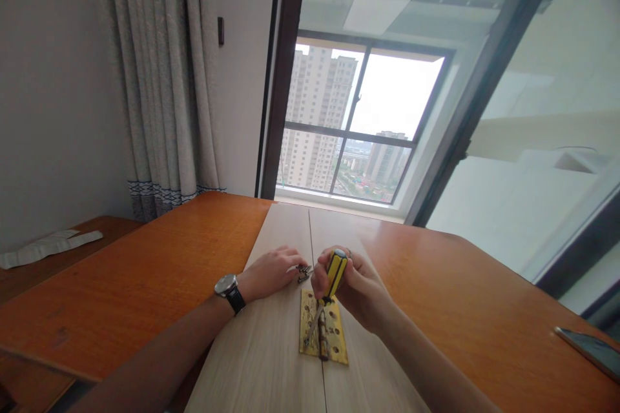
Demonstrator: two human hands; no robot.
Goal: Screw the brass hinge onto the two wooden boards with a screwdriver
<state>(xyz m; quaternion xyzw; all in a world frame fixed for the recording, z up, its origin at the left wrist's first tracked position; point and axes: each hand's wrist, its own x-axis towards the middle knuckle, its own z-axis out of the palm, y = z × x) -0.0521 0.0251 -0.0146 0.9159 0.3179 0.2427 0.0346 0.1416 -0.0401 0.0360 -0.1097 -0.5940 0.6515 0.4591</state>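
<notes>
A brass-coloured hinge [335, 334] lies open across the seam between two pale wooden boards [271, 348]. Above it, my right hand [361, 287] is closed around the yellow and black handle of a screwdriver [335, 275]. The screwdriver's shaft slants down to the left, and its tip is at a hole low on the hinge's left leaf. My left hand [274, 272], with a watch on the wrist, rests on the left board. Its fingertips are at a small pile of screws [303, 273] just beyond the hinge; whether they grip any is unclear.
The boards lie on an orange-brown wooden table [194, 239]. A phone-like dark object [588, 350] is at the right edge. White strips [51, 247] lie on a lower surface at left. Curtain [159, 77] and window [358, 122] stand beyond.
</notes>
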